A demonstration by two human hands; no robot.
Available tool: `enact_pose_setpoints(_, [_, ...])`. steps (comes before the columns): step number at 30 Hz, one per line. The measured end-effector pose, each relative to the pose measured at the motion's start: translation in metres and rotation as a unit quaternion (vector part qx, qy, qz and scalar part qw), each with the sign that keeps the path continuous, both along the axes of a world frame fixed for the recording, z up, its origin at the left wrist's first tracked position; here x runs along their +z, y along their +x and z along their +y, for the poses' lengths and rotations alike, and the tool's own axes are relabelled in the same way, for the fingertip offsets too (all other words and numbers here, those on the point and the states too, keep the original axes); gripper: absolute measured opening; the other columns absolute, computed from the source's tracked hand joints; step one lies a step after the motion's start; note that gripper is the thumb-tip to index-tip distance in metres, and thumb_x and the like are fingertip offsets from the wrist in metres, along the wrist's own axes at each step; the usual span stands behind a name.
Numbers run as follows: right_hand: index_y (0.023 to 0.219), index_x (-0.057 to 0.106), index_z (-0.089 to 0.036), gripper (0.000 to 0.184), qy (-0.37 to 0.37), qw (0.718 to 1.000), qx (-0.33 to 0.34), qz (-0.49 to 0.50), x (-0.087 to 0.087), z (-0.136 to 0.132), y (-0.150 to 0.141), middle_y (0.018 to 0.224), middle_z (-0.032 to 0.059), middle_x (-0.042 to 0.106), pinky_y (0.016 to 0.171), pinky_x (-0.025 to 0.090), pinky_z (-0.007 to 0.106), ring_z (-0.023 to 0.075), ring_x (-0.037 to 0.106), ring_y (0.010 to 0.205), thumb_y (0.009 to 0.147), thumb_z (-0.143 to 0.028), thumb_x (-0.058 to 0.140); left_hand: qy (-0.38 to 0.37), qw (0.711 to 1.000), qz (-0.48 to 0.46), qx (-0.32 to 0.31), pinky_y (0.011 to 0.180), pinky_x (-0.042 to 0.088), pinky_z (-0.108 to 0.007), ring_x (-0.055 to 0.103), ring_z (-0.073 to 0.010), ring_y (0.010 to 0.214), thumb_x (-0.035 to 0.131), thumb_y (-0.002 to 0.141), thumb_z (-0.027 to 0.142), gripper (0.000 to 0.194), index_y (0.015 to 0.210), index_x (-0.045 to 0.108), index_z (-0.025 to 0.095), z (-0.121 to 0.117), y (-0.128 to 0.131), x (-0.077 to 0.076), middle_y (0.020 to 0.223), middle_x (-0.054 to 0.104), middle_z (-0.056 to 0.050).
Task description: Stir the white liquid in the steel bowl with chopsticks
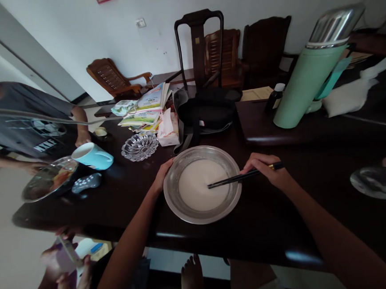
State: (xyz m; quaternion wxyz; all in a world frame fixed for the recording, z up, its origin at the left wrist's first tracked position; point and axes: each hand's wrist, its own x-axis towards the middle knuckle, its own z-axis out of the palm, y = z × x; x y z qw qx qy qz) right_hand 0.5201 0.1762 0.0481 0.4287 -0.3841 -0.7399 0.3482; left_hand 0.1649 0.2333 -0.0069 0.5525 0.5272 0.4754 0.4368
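Note:
A round metal bowl (172, 204) stands on the dark table in front of me, holding a smooth, off-white liquid batter (196, 191). My left hand (163, 174) grips the bowl's left rim, its fingers partly hidden by the edge. In my right hand (265, 168) are black chopsticks (239, 177) with gold bands near the top ends. They slant down to the left over the right rim, and their tips dip into the batter near its middle.
Beyond the bowl are a glass dish (140, 147), a tissue pack (168, 131), booklets (150, 105) and a black bag (207, 110). A blue mug (93, 156), game controller (86, 182) and another bowl (31, 195) sit left, near a person (41, 125). A green thermos (308, 77) rises right.

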Motion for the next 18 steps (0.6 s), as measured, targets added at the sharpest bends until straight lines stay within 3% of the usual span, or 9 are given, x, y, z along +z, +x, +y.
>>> enact_pose_setpoints(3, [0.085,0.071,-0.021,0.028,0.022,0.999,0.03,-0.032,-0.002,0.001,-0.001,0.079,0.004,0.068,0.071,0.046,0.03,0.0173,0.062,0.076,0.091,-0.03,0.046,0.004,1.0,0.013,0.005,0.095,0.039,-0.038,0.058,-0.0271,0.099,0.052,0.08,0.047,0.047,0.115,0.064,0.017,0.0,0.001,0.002,0.1,0.068,-0.005])
enact_pose_setpoints(8, [0.079,0.07,-0.021,0.03,0.008,0.999,-0.041,-0.007,-0.001,0.001,0.001,0.076,0.0035,0.068,0.07,0.046,0.03,0.0178,0.062,0.074,0.091,-0.031,0.044,-0.002,1.0,-0.014,0.013,0.094,0.04,-0.037,0.059,-0.0268,0.098,0.054,0.079,0.047,0.045,0.11,0.066,0.017,-0.004,0.006,0.006,0.1,0.068,-0.005])
enact_pose_setpoints(13, [0.083,0.071,-0.022,0.028,0.01,0.999,0.032,-0.011,-0.004,0.001,-0.002,0.078,0.0038,0.068,0.07,0.047,0.031,0.0178,0.062,0.075,0.091,-0.03,0.045,-0.01,0.999,-0.036,-0.003,0.094,0.039,-0.038,0.057,-0.0277,0.102,0.053,0.078,0.045,0.046,0.112,0.065,0.015,-0.005,0.009,0.01,0.104,0.067,-0.006])
enact_pose_setpoints(18, [0.083,0.071,-0.021,0.027,0.019,0.999,-0.034,-0.016,-0.006,0.004,0.002,0.078,0.0038,0.068,0.072,0.046,0.031,0.0179,0.061,0.076,0.091,-0.028,0.046,0.013,1.0,-0.004,-0.014,0.097,0.036,-0.039,0.055,-0.0281,0.105,0.052,0.079,0.045,0.046,0.113,0.065,0.015,-0.004,0.007,0.012,0.106,0.066,-0.006])
